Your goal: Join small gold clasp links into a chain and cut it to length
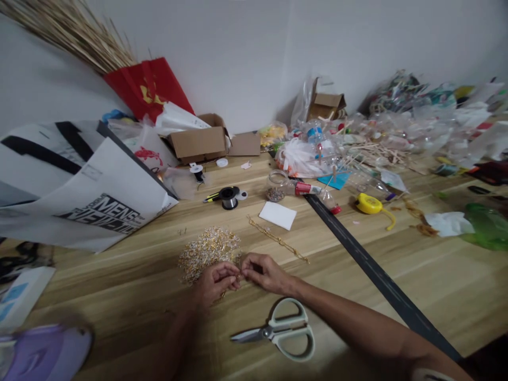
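My left hand (219, 279) and my right hand (265, 271) meet fingertip to fingertip low over the wooden table, both closed in a pinch. What they pinch is too small to make out. Just behind my left hand lies a tangled heap of clear beads on gold wire (208, 248), and its near edge is partly covered by my fingers. A gold chain (278, 239) stretches across the wood beyond my right hand. Nearer to me, a pair of scissors (278, 330) with pale green handles rests with its blades pointing left.
A spool of wire (229, 198), a white card (278, 215) and a yellow tape measure (370, 204) lie farther back. At left stand a large white bag (119, 196) and a purple object (51, 352). Plastic bottles and sticks crowd the back right. A dark strip (357, 254) crosses the table.
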Action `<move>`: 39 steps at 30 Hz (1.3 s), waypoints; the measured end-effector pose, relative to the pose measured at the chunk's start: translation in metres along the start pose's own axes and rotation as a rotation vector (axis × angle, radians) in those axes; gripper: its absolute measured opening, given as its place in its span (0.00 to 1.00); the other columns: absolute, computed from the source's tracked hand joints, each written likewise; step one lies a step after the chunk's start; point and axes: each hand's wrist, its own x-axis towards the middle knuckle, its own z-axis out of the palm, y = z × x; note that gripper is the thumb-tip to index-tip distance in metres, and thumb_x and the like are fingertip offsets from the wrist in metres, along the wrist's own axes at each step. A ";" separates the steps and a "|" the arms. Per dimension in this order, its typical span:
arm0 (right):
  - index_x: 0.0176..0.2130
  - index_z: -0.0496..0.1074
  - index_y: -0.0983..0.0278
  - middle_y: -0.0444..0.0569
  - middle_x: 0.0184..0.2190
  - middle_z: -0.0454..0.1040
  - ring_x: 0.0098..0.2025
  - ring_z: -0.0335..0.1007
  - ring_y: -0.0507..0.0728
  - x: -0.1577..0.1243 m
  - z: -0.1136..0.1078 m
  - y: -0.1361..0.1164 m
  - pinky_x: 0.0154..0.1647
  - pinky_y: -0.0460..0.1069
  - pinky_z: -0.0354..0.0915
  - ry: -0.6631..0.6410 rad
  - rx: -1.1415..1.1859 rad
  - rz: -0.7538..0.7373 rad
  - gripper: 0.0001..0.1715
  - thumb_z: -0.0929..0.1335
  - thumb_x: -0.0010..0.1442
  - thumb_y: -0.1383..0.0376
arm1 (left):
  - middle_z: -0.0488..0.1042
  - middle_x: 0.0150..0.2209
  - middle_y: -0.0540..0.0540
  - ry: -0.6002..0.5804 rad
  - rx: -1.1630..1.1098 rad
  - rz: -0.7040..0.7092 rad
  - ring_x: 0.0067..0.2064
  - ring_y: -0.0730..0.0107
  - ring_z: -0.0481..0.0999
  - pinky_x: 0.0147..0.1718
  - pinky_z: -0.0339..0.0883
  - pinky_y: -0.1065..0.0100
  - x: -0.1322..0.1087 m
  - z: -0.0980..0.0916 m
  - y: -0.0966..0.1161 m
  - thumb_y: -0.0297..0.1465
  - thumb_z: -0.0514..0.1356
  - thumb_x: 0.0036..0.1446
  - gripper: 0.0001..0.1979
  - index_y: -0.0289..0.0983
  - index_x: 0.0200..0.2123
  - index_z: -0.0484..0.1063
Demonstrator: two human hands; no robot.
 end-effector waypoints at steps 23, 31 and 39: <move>0.31 0.66 0.67 0.43 0.25 0.62 0.27 0.56 0.49 0.000 -0.002 0.001 0.27 0.43 0.54 -0.003 -0.014 0.012 0.08 0.64 0.60 0.65 | 0.77 0.25 0.45 0.058 0.015 -0.050 0.27 0.69 0.76 0.30 0.71 0.68 0.000 -0.001 0.000 0.35 0.68 0.41 0.13 0.32 0.29 0.75; 0.31 0.66 0.68 0.43 0.25 0.62 0.26 0.55 0.48 0.000 -0.003 0.003 0.26 0.43 0.53 -0.007 -0.023 0.013 0.06 0.64 0.59 0.67 | 0.77 0.24 0.46 0.092 0.002 -0.038 0.27 0.69 0.76 0.30 0.70 0.69 0.001 0.000 -0.002 0.35 0.69 0.37 0.14 0.32 0.27 0.75; 0.33 0.66 0.67 0.45 0.27 0.63 0.28 0.59 0.49 0.000 -0.003 0.000 0.28 0.43 0.58 -0.017 -0.205 -0.125 0.07 0.62 0.62 0.67 | 0.75 0.19 0.48 0.109 -0.007 -0.057 0.22 0.73 0.72 0.24 0.66 0.72 0.001 0.002 -0.002 0.36 0.68 0.39 0.13 0.32 0.25 0.74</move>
